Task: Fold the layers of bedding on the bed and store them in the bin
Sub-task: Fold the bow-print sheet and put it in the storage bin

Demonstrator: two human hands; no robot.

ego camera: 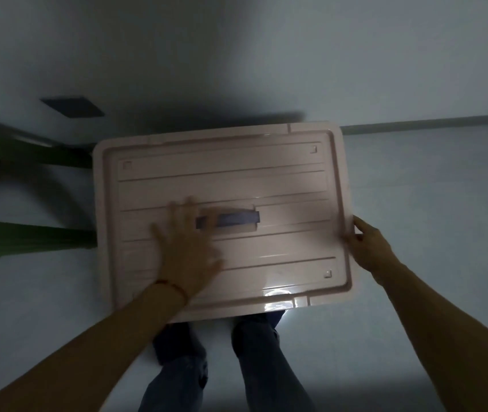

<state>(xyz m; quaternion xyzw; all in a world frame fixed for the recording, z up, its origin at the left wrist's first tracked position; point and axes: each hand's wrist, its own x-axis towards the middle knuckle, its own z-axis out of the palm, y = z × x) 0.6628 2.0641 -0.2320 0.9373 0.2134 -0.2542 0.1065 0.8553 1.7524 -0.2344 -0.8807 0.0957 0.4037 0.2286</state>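
On floor: pink bin lid [222,173] closed; left hand [186,248] flat atop, right hand [367,245] gripping edge.

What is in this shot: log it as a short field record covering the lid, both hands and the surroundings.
lid: pale pink bin lid, ribbed, strip of blue tape at its centre
left hand: left hand flat on the lid, fingers spread, blurred
right hand: right hand grips the lid's right edge
bin body: hidden under the lid
bedding: not in view
floor: pale floor, green frame at left
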